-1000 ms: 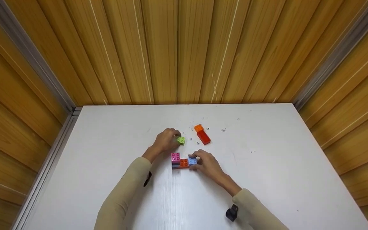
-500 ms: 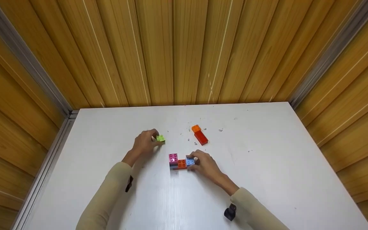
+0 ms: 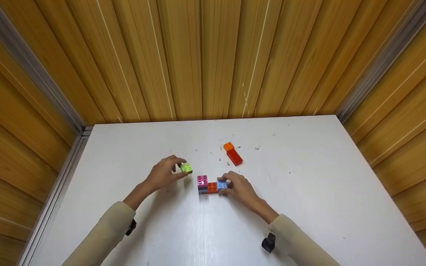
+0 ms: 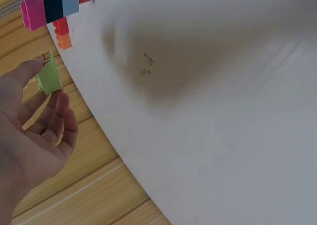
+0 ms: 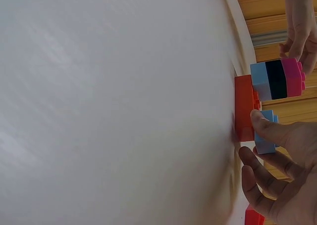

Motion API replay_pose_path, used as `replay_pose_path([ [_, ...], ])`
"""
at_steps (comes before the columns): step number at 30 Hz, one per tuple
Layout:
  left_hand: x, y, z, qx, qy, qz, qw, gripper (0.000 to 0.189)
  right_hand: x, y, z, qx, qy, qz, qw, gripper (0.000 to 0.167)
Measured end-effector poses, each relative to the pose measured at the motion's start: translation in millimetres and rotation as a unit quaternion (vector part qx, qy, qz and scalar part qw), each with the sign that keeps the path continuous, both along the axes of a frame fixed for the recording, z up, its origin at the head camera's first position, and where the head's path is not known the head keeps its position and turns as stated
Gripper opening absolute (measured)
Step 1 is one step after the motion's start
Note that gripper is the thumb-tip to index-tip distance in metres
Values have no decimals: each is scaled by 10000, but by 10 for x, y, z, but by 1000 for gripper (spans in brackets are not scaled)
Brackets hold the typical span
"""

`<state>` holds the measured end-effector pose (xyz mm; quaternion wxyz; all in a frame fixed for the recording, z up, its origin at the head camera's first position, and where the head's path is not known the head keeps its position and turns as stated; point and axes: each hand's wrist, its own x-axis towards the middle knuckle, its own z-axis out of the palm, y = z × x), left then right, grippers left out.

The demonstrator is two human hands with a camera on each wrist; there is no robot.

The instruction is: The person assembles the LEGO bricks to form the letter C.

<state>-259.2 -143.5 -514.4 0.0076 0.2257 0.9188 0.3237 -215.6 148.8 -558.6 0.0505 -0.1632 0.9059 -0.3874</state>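
A lime-green toy building brick [image 3: 186, 168] is pinched between the thumb and fingers of my left hand [image 3: 164, 172]; in the left wrist view its studs point away from the table. Just right of it stands a joined build on a long orange-red brick [image 5: 243, 106]. The build's left end carries a stack: a light blue brick [image 5: 260, 80], a dark brick [image 5: 276, 79] and a pink brick [image 3: 202, 180] on top. At the right end, my right hand [image 3: 240, 187] grips another light blue brick [image 3: 222, 184] seated on the orange-red base, thumb on its near side.
Farther back on the white table [image 3: 290, 207] lie a red brick [image 3: 234, 157] and an orange brick [image 3: 228, 146], end to end. Small dark marks dot the tabletop around them. Wood-patterned panels [image 3: 216, 59] wall the back and both sides.
My left hand has carried the green brick leftward, then slightly nearer, turning it a little. My right hand keeps its hold on the light blue brick, and the build stays in place.
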Motion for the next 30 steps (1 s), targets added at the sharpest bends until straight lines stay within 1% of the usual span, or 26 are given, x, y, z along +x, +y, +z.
replay_pose_path([
  [3, 93, 58, 38, -19, 129, -157, 9998, 35, -1, 10, 0, 6, 60, 3, 10000, 35],
  [6, 163, 108, 69, 99, 194, -301, 9993, 34, -2, 19, -5, -19, 63, 21, 10000, 35],
  [11, 233, 183, 106, 292, 32, -671, 9973, 34, -7, 21, -20, -55, 114, 56, 9999, 35],
  [13, 251, 210, 112, 318, -67, -821, 9961, 35, -10, 17, -30, -27, 203, 76, 9998, 34],
  [18, 269, 252, 96, 354, -195, -1081, 9933, 35, -17, 11, -52, 7, 302, 60, 9995, 32],
  [30, 261, 265, 78, 346, -262, -1121, 9927, 37, 0, 7, -46, -3, 132, 52, 9999, 35],
])
